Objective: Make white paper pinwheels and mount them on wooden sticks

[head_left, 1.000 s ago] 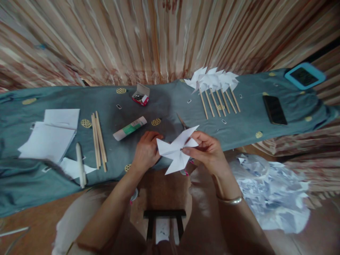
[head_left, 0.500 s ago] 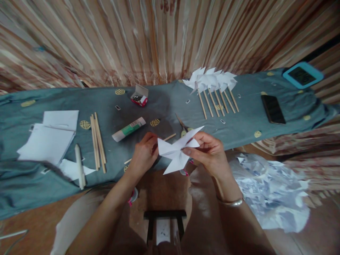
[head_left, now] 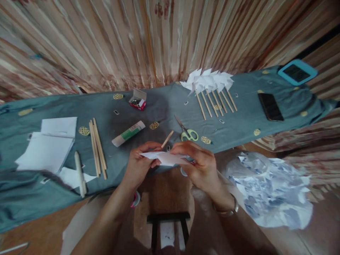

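Note:
Both hands have a white paper pinwheel (head_left: 166,158) between them, seen nearly edge-on above the near edge of the table. My left hand (head_left: 139,163) pinches its left side, fingers closed. On the right side, my right hand (head_left: 200,163) grips the paper with curled fingers and covers part of it. A wooden stick (head_left: 167,139) sticks out just beyond my left fingertips; its lower end is hidden, and I cannot tell whether the hand touches it. Green-handled scissors (head_left: 189,134) lie open past my right hand. A glue stick (head_left: 129,133) lies to the left.
Finished pinwheels on sticks (head_left: 209,83) lie in a row at the back. A small box of metal pins (head_left: 138,102), loose sticks (head_left: 97,148), paper sheets (head_left: 46,150), a white pen (head_left: 80,173), a phone (head_left: 270,107) and a blue-framed clock (head_left: 297,72) share the cloth. A bag of paper pieces (head_left: 271,191) stands right.
The pinwheel has tipped from facing me to nearly edge-on and moved slightly down. My left hand has taken hold of its left side. The scissors now show fully.

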Motion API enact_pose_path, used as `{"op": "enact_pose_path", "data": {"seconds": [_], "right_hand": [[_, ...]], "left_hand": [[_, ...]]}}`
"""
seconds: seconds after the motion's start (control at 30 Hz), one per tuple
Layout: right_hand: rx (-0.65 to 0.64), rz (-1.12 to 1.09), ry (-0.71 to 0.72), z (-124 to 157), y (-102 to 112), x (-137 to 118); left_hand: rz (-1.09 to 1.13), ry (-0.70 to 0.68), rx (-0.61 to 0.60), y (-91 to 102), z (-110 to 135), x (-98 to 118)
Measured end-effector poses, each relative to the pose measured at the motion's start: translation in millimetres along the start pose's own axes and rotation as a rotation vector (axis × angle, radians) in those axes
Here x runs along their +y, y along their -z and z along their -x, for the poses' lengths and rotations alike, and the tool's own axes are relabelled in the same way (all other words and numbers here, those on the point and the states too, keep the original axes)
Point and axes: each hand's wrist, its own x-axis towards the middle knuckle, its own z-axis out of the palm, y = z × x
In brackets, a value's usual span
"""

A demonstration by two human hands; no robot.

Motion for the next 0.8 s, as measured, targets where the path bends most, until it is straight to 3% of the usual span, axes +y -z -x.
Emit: {"op": "enact_pose_path", "data": {"seconds": [0.33,0.8], "right_hand": [[0.098,0.205,0.178,1,-5,-2],[0.127,0.204,0.211,2,0,-1]], "left_hand": [[0.009,-0.008,-0.081,1.5,9,-2],[-0.09,-0.073,-0.131,8.5,8,-11]]}}
